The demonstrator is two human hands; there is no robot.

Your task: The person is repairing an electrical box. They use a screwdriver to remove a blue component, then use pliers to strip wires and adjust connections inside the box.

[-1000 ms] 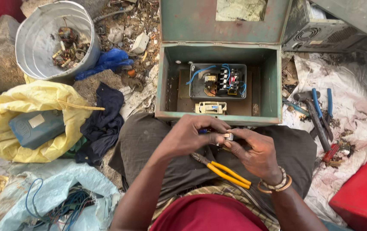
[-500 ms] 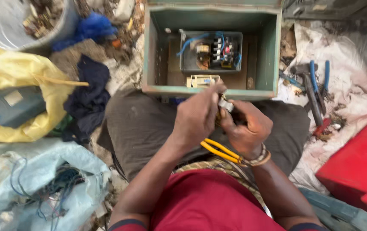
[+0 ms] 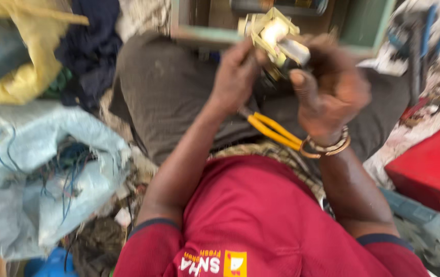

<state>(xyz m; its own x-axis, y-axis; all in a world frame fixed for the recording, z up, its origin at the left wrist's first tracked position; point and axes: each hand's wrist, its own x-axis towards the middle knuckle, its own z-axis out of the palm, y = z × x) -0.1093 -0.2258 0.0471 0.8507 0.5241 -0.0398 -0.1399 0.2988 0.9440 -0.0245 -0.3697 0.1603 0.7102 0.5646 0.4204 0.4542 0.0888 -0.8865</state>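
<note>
On cluttered ground before a green metal box [image 3: 363, 31], left hand [image 3: 238, 77] and right hand [image 3: 333, 90] both close their fingers around a small pale electrical part [image 3: 274, 33].

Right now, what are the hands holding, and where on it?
Both hands hold one small pale electrical part. The left hand grips its left side, the right hand its right end. The picture is too blurred to show finger placement.

Your left hand [image 3: 235, 77] and right hand [image 3: 330, 92] meet raised at twelve o'clock, fingers curled tight, forearms converging, right wrist bent.
</note>
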